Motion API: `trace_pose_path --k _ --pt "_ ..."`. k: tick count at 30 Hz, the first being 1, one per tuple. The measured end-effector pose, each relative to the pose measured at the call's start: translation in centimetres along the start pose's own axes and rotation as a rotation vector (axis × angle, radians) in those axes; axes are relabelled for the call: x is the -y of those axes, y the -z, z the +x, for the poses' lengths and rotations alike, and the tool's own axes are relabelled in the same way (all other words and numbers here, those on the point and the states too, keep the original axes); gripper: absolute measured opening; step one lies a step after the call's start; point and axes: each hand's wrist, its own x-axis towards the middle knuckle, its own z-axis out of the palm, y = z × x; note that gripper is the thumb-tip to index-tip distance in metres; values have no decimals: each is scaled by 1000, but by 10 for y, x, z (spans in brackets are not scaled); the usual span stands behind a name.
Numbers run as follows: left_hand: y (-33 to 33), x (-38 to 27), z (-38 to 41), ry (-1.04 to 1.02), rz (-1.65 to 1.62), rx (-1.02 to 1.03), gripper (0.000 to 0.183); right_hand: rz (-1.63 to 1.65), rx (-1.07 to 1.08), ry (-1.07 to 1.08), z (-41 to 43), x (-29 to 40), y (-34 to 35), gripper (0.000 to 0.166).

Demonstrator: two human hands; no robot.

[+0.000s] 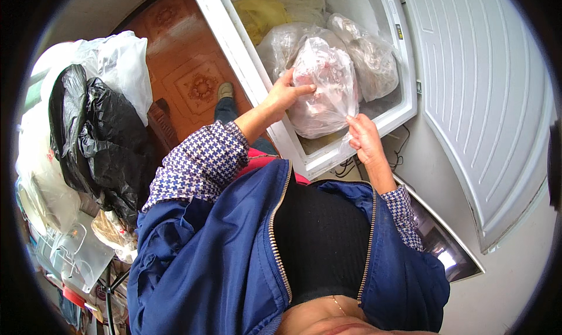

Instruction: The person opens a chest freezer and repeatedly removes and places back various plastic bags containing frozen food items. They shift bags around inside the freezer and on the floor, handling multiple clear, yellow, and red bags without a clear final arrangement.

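Observation:
A clear plastic bag (327, 87) with pale pink, frosty contents that look like frozen meat is between my hands, over the open chest freezer (300, 159). My left hand (284, 93) grips its left side, thumb on top and the other fingers partly hidden by the bag. At the bag's lower right, my right hand (365, 137) pinches the gathered plastic neck. Inside the freezer, another filled clear bag (281, 41) lies behind it, and a bag of brownish contents (373, 65) rests at the right. A yellow bag (259, 14) sits farther back.
The ribbed freezer lid (470, 85) stands raised at the right. Black cables (397, 153) and a dark glossy panel (443, 243) are below it. On the left are black plastic bags (114, 137) and white bags (109, 58), beside the patterned red-brown floor (189, 71).

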Motion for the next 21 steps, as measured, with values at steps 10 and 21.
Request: trace_pose_path --k 10,21 --pt "-4 13 7 -83 197 -163 68 -137 -52 -26 -16 -27 -1 9" --pt "-16 -40 17 -153 39 -174 49 -154 -72 332 -32 66 -5 17"
